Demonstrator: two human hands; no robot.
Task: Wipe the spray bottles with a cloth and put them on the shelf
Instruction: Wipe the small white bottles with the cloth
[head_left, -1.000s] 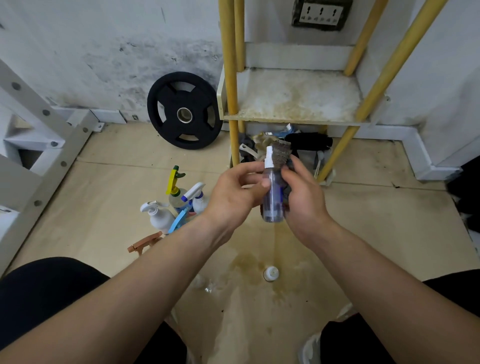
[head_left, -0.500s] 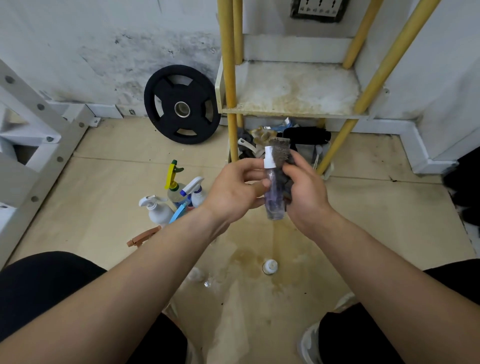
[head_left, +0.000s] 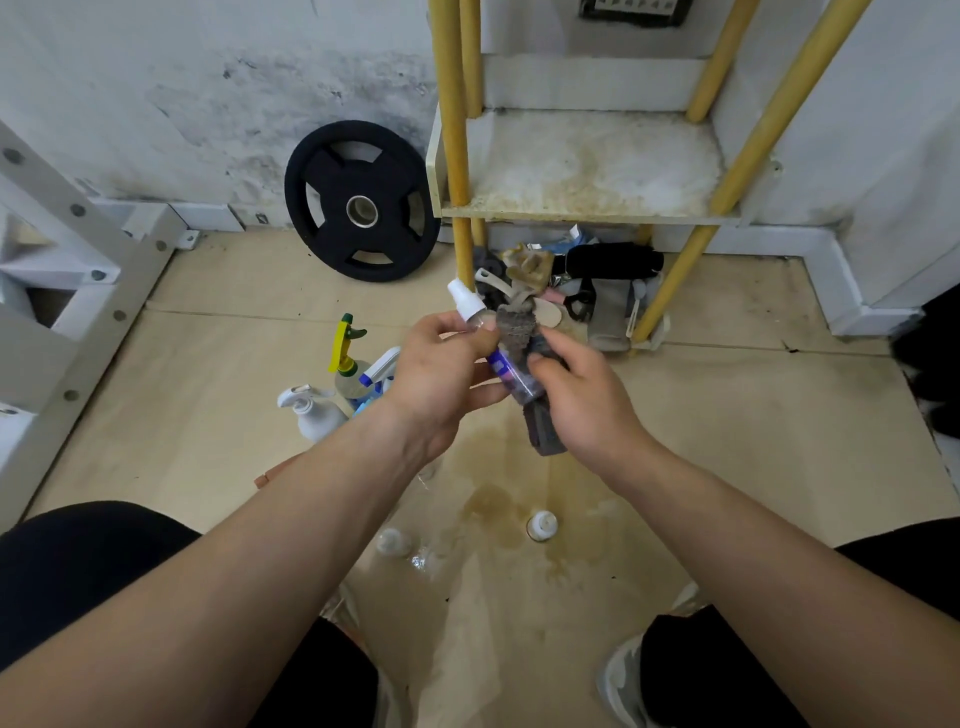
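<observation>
My left hand (head_left: 441, 374) grips a small clear spray bottle (head_left: 503, 366) with a white cap and a purple label, tilted with the cap up and to the left. My right hand (head_left: 582, 400) holds a grey-brown cloth (head_left: 517, 330) wrapped round the bottle's body, and the cloth's tail hangs below. Both hands are above the floor in front of a stained white shelf (head_left: 587, 171) on yellow posts. Several more spray bottles (head_left: 343, 374) stand on the floor to the left, partly hidden by my left forearm.
A black weight plate (head_left: 362, 200) leans on the wall left of the shelf. Clutter (head_left: 582, 280) lies under the shelf. A white metal frame (head_left: 78, 270) runs along the left. Small clear bottles (head_left: 542, 525) and stains mark the floor between my knees.
The bottle has tilted from upright so its cap points up-left. My right hand with the cloth has slid down the bottle's body.
</observation>
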